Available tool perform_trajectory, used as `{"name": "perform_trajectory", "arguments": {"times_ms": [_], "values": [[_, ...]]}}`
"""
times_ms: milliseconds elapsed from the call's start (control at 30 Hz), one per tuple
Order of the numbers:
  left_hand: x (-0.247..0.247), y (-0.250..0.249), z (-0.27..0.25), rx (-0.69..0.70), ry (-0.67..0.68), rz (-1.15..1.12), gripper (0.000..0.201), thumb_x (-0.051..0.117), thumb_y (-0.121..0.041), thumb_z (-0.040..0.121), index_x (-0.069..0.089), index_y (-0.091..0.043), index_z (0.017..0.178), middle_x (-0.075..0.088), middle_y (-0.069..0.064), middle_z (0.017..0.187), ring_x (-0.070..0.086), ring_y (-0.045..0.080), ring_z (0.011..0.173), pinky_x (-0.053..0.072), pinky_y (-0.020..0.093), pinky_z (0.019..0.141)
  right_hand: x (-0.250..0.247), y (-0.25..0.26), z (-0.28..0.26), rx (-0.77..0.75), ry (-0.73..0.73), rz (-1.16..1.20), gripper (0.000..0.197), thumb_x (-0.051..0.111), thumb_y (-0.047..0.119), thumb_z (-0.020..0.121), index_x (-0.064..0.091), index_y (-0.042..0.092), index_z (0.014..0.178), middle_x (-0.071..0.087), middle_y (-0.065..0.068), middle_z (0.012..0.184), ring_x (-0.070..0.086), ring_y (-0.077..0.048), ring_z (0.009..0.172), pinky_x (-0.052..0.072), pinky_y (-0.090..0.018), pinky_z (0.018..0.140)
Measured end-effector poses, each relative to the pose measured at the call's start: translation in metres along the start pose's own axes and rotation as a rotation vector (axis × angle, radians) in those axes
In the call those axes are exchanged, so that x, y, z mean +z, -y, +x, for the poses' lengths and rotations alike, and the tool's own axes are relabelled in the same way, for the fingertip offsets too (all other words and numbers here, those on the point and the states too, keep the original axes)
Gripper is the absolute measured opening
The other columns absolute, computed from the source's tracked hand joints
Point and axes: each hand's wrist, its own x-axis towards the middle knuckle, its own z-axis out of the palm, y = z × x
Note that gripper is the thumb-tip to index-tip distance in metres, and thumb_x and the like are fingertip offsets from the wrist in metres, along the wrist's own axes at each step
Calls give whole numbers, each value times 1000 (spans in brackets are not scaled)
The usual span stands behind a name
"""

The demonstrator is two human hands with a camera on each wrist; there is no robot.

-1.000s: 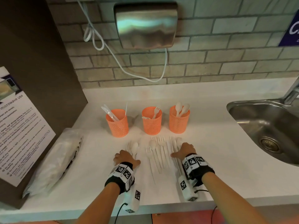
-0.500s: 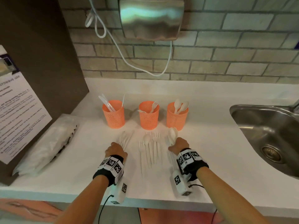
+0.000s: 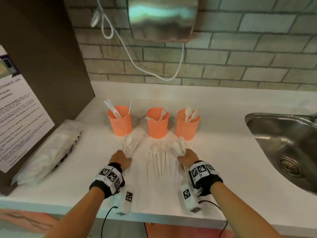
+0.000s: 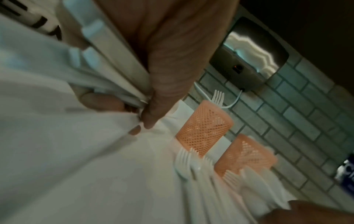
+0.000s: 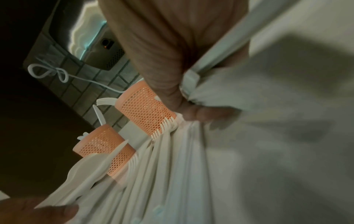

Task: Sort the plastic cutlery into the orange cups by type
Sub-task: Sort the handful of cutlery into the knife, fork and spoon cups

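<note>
Three orange mesh cups stand in a row on the white counter: the left cup (image 3: 120,121) holds knives, the middle cup (image 3: 157,123) forks, the right cup (image 3: 187,126) spoons. Several loose forks and a spoon (image 3: 157,157) lie in front of them. My left hand (image 3: 121,158) grips a mixed bundle of white cutlery (image 3: 128,145) by the handles, left of the loose pile. My right hand (image 3: 187,158) grips another bundle (image 3: 181,147) on the right. The wrist views show fingers curled round the handles (image 4: 114,68) (image 5: 220,53).
A steel sink (image 3: 257,116) is set into the counter at the right. A clear bag of more cutlery (image 3: 51,152) lies at the left against a dark panel with a notice (image 3: 22,107). A hand dryer (image 3: 163,18) with a white cord hangs on the brick wall.
Both hands lay on the cutlery a second ago; they have since closed round a bundle each and tilted the heads up off the counter. The head camera has shifted.
</note>
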Motion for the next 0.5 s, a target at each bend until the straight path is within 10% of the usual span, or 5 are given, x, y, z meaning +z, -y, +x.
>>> {"name": "perform_trajectory", "arguments": {"times_ms": [133, 267, 500], "values": [[-9, -3, -18, 136, 28, -125, 28, 55, -24, 88, 46, -4, 105, 62, 13, 96, 62, 29, 84, 45, 31, 73, 7, 3, -2, -33, -30, 146, 27, 58, 24, 79, 50, 9, 101, 49, -6, 81, 36, -11, 51, 33, -23, 46], [-10, -27, -47, 313, 176, -362, 17, 57, -26, 89, 46, -14, 96, 59, 3, 73, 57, 12, 45, 47, 25, 52, 12, 16, -22, -81, 6, 555, 25, 64, 36, 83, 54, 13, 82, 38, 1, 52, 32, -9, 36, 30, -20, 37], [-3, -85, -65, 558, 212, -412, 24, 54, -15, 90, 42, -11, 111, 61, 5, 91, 59, 17, 59, 49, 25, 55, 18, 34, -48, -171, 112, 851, 67, 50, 70, 69, 63, 9, 94, 37, 2, 49, 35, -10, 39, 35, -22, 42]]}}
